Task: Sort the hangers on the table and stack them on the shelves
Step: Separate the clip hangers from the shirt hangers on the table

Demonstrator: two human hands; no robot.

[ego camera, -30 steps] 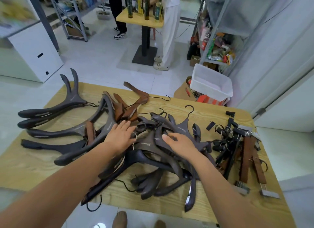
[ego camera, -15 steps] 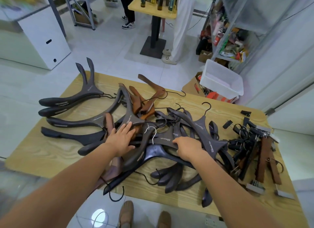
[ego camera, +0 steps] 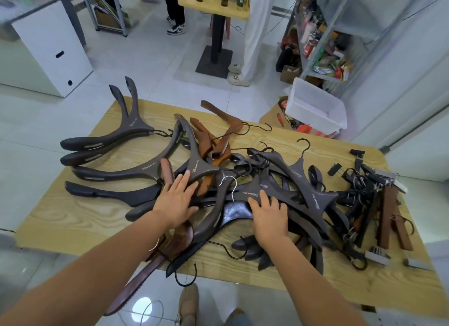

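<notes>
Tangled hangers (ego camera: 313, 189) cover the worktop (ego camera: 73, 223). The left hand (ego camera: 176, 202) and right hand (ego camera: 268, 215) lie flat on them, gripping nothing. Judged rigid, fairly heavy, hooks prone to snagging; grasp at the neck

Hangers heaped on the table (ego camera: 73, 219), both hands on top.
The left hand (ego camera: 176, 204) and right hand (ego camera: 269, 216) rest apart on the heap (ego camera: 298, 180). Left of the left hand lies a row of hangers (ego camera: 114, 176). Right of the right hand lie tangled clip hangers (ego camera: 386, 211). A bin (ego camera: 315, 104) stands beyond the table, behind the right hand.
</notes>
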